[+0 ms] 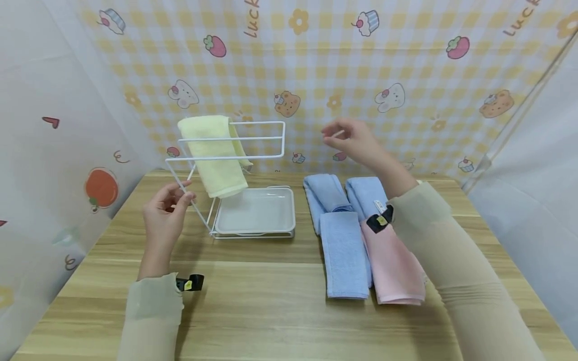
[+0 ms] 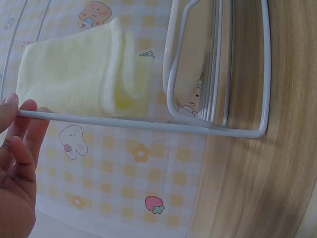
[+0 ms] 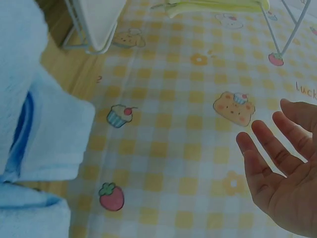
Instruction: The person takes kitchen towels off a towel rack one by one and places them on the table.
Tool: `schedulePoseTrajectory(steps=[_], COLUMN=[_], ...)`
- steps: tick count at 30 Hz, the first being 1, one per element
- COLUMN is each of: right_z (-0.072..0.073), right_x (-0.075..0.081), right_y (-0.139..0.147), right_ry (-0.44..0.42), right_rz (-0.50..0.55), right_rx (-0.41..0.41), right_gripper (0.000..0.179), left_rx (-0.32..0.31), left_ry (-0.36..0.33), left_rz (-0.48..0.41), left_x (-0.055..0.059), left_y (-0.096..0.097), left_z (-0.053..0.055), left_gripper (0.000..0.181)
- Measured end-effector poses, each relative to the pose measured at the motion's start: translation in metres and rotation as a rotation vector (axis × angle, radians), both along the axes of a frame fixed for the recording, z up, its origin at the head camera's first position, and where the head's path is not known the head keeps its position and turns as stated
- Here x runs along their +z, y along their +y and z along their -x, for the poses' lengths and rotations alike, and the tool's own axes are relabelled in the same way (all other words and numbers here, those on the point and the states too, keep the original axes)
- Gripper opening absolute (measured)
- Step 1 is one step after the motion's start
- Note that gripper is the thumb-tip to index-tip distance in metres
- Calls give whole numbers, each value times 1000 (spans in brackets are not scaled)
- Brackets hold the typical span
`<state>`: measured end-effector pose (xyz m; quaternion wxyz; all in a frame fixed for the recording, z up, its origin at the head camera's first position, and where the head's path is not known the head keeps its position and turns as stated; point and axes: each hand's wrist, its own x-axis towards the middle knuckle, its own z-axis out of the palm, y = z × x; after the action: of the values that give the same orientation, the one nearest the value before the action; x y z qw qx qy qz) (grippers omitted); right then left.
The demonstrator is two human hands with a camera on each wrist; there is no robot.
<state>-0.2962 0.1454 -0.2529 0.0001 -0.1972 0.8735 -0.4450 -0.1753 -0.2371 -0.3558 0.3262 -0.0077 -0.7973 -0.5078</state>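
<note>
A white wire rack (image 1: 283, 140) stands on the table at the left, with a folded yellow towel (image 1: 217, 165) draped over its upper bars. My left hand (image 1: 166, 210) pinches the rack's slanted left side wire between thumb and fingers, which the left wrist view shows close beside the yellow towel (image 2: 69, 74). My right hand (image 1: 352, 140) is raised in the air to the right of the rack, its fingers loosely bent and nothing in them. Below it lie folded blue towels (image 1: 345, 255) and a folded pink towel (image 1: 395, 265), partly covered by the right forearm.
A white tray (image 1: 257, 210) sits in the base of the rack. Behind the wooden table (image 1: 253, 301) hangs a yellow checked cloth (image 1: 316, 70) with cartoon prints. White cloth walls (image 1: 40, 125) close off both sides.
</note>
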Motion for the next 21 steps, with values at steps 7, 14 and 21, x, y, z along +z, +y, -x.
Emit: schedulePoseTrajectory(steps=[7, 14, 21], right_z=[7, 7, 6], right_x=[18, 37, 51], right_y=[-30, -65, -94], right_ry=[26, 111, 157], right_rz=[-7, 31, 4], right_rx=[-33, 0, 96], right_gripper=[30, 29, 31], left_rx=[-10, -6, -6], left_ry=[-3, 15, 28], left_rz=[1, 0, -5], left_x=[0, -1, 0], left_y=[0, -1, 0], left_z=[0, 0, 0], left_gripper=[21, 20, 20])
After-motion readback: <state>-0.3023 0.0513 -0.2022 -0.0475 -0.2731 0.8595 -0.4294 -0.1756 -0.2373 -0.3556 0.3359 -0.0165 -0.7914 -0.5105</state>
